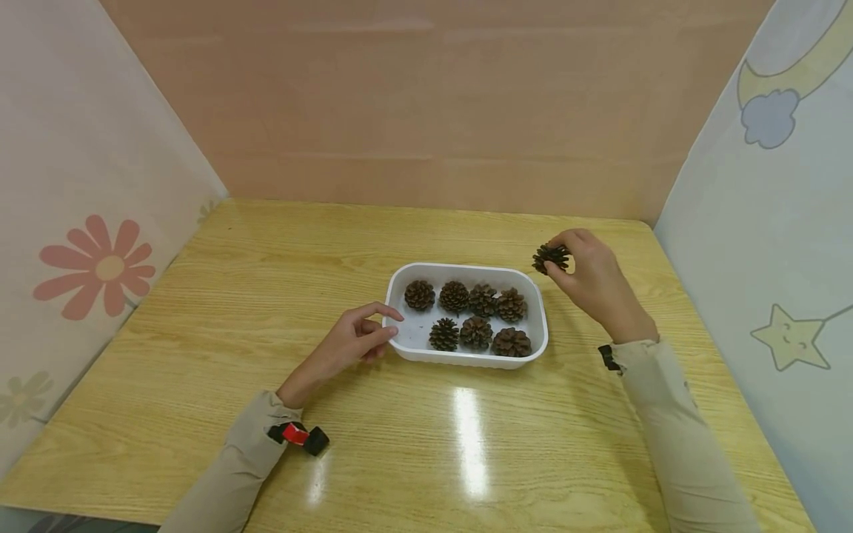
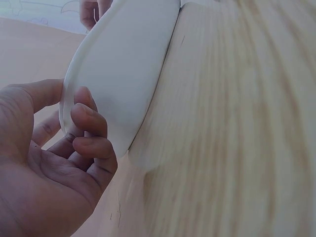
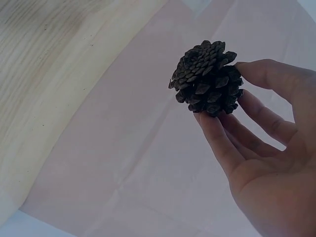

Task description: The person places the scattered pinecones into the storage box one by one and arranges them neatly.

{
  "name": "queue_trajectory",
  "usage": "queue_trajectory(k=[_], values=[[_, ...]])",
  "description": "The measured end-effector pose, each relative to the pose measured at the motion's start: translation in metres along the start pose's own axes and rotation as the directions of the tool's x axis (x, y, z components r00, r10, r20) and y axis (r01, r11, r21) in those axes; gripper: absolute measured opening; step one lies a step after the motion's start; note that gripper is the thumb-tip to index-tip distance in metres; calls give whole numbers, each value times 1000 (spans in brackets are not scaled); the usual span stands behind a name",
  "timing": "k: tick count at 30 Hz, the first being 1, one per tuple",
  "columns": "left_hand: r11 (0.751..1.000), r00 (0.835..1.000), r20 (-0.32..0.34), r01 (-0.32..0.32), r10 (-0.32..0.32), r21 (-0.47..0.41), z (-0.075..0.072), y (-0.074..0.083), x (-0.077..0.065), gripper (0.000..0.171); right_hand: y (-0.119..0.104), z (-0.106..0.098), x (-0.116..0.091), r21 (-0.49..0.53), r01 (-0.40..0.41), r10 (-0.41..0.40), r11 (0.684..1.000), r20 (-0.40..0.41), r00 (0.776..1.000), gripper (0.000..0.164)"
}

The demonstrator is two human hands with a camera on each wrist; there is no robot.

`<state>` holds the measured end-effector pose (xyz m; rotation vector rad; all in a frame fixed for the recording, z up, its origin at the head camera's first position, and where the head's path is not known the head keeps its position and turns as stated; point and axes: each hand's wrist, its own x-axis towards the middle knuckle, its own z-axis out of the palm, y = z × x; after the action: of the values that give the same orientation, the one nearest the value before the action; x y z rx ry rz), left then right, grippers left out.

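My right hand (image 1: pixel 589 277) pinches a brown pine cone (image 1: pixel 550 259) between thumb and fingertips, up beyond the tray's right end. In the right wrist view the pine cone (image 3: pixel 207 79) shows its open scales, and the fingers curve around one side of it. A white plastic tray (image 1: pixel 466 362) holds several more pine cones (image 1: pixel 476 333), set in two rough rows. At the tray's left end my left hand (image 1: pixel 356 337) grips the rim with thumb and index finger. In the left wrist view the tray wall (image 2: pixel 128 59) rises beside the curled fingers.
The tray stands on a light wooden table (image 1: pixel 200 355). A plain peach-coloured panel (image 1: pixel 433 104) closes off the back. Pale printed panels flank the table, with a red flower (image 1: pixel 106 266) on the left and a star (image 1: pixel 789 337) on the right.
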<state>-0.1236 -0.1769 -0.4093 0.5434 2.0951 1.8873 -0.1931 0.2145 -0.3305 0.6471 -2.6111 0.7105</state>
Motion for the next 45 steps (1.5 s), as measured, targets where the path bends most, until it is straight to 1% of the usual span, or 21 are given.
queue_trajectory(k=[7,15,20,24,28,32,36,40,45], values=[[1000,1000,-2,6,-6,0,0,-1,0,28,-14,4,0,12,54,-54,998,2,999,23],[1000,1000,-6,11,-11,1,0,-1,0,29,-30,11,0,36,142,-142,989,-2,990,25],[1000,1000,-2,5,-5,1,0,-1,1,30,-38,13,-2,41,146,-147,988,26,989,26],[1000,1000,1,4,-4,0,0,-2,0,29,-45,17,-3,52,167,-168,985,31,985,26],[1000,1000,-8,21,-21,-4,0,-1,0,31,-53,20,-4,43,202,-204,978,41,978,26],[999,999,4,38,-38,-30,-1,0,-1,35,-63,25,-5,26,224,-225,974,69,972,26],[999,999,24,36,-36,-18,-1,0,-1,37,-73,31,-8,35,246,-248,969,99,964,26],[999,999,35,41,-40,-20,-1,3,-2,39,-82,40,-10,56,288,-292,956,110,950,25],[997,998,40,56,-54,-44,-1,4,-2,47,-93,53,-12,60,349,-354,935,100,930,25]])
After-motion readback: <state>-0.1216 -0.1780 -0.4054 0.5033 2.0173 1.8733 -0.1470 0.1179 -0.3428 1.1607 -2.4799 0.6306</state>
